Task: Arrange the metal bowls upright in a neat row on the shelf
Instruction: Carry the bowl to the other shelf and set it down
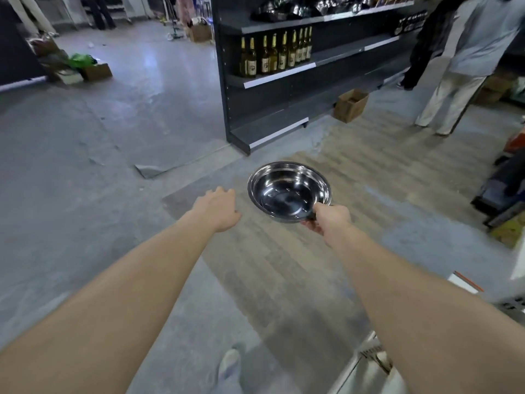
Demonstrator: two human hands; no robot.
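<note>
A shiny metal bowl [288, 191] is held upright in the air over the floor, in front of me. My right hand [329, 220] grips its near rim, thumb on top and fingers underneath. My left hand [217, 211] hovers just left of the bowl, holding nothing, fingers relaxed and pointing forward. A dark shelf unit [270, 132] stands ahead, its lowest shelf bare. More shiny metal bowls [298, 9] lie jumbled on its top shelf.
Several amber bottles [275, 54] line a middle shelf. A cardboard box [350, 105] sits on the floor by the shelf base. A person [466, 61] stands at the right end of the aisle. Boxes and bags [82, 68] lie far left. My shoe [228, 362] shows below.
</note>
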